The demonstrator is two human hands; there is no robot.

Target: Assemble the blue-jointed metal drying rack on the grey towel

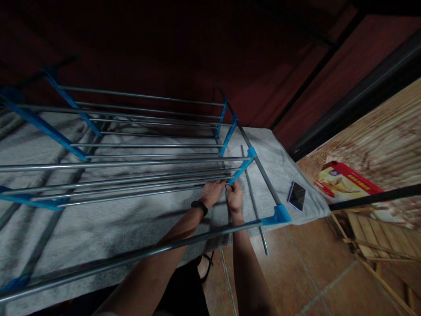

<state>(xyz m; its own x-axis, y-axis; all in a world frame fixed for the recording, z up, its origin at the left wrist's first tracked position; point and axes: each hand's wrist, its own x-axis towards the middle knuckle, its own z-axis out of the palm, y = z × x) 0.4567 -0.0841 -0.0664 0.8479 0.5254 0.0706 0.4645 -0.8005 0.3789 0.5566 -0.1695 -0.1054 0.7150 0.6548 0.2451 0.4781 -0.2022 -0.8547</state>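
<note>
A rack of grey metal tubes joined by blue plastic brackets lies on its side before me. My left hand (213, 192), with a dark band on its wrist, grips the right end of the lowest tube (141, 194) of one shelf. Close beside it, my right hand (234, 199) holds the lower end of a blue bracket (242, 170), its fingers curled around it. The joint between tube and bracket is partly hidden by my fingers. A separate thin tube (251, 195) lies to the right of my right hand, its near end past the edge of the cloth.
Grey cloth (184, 210) covers the surface under the rack. A long front tube (144, 252) crosses over my forearms to a blue corner joint (281, 215). At right are a phone (297, 196), a red and yellow package (345, 182) and a folded wooden chair (378, 237).
</note>
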